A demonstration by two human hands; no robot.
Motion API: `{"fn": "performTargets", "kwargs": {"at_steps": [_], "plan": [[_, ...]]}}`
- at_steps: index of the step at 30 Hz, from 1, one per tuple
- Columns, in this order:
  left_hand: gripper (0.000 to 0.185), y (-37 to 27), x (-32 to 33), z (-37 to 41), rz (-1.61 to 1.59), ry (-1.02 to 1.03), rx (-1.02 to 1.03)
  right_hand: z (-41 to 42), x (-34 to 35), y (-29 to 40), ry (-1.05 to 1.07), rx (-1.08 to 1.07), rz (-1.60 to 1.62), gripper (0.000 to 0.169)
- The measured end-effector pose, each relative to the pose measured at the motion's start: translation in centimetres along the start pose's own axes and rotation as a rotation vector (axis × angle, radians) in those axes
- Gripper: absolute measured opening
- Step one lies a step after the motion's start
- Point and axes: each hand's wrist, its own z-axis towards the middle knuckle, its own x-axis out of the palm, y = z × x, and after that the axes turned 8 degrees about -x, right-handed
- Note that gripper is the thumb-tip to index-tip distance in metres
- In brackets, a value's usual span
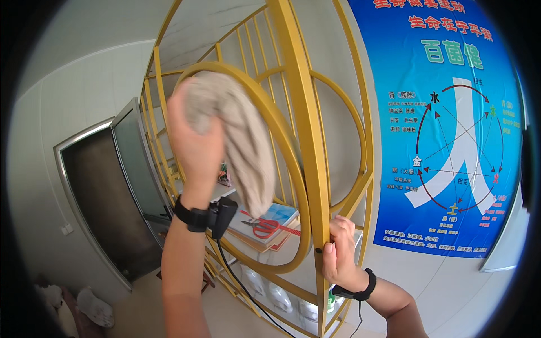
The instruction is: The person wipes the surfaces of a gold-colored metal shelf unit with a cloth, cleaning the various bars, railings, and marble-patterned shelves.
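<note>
My left hand (196, 139) is closed on a beige cloth (249, 156), pressed or held close to the upper left of a round gold metal ring (302, 198). The hand is blurred, and the cloth hangs down across the ring's opening. The ring belongs to a tall gold metal shelf frame (302, 97). Lower down, my right hand (340, 249) grips the frame's front corner post, its fingers wrapped around the far side. Through the ring I see red-handled scissors (270, 228) on a stack of books (279, 215). Each wrist wears a black strap with a cable.
Below stand several clear-wrapped items (279, 298) and a green bottle (331, 301) on the lower shelf. A blue poster (448, 126) with writing covers the wall at right. At left are a doorway (110, 203), an opened glass door (139, 164) and a white bag-like thing (95, 306).
</note>
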Motion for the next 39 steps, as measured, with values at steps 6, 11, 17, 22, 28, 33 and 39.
{"fn": "performTargets", "kwargs": {"at_steps": [6, 11, 17, 22, 28, 33, 39], "plan": [[0.06, -0.6, 0.4, 1.5, -0.198, -0.321, 0.191, -0.1, 0.5, 0.0, -0.033, 0.005, 0.0, 0.034], [0.064, -2.2, 1.5, 2.2, 0.008, 0.373, 0.545, -0.3, 0.1, 0.1, -0.024, 0.018, -0.035, 0.034], [0.06, 1.7, 0.8, 8.5, -0.131, 0.573, 0.282, -0.4, -0.2, 0.6, 0.057, 0.072, -0.026, 0.03], [0.056, 7.4, 0.3, 12.2, -0.216, 0.608, -0.037, -0.7, 0.0, 1.8, 0.037, 0.23, -0.017, 0.034], [0.043, 18.4, 0.0, 15.1, -0.158, 0.519, -0.07, -0.7, 0.9, 2.5, -0.057, 0.288, -0.024, 0.044], [0.048, 28.7, -2.0, 14.4, -0.038, 0.467, -0.264, -1.1, 1.2, 2.4, -0.019, 0.311, -0.119, 0.05], [0.049, 42.2, -3.8, 8.5, -0.248, 0.527, -0.689, -0.4, -0.5, 3.7, 0.087, 0.435, -0.123, 0.059]]}}
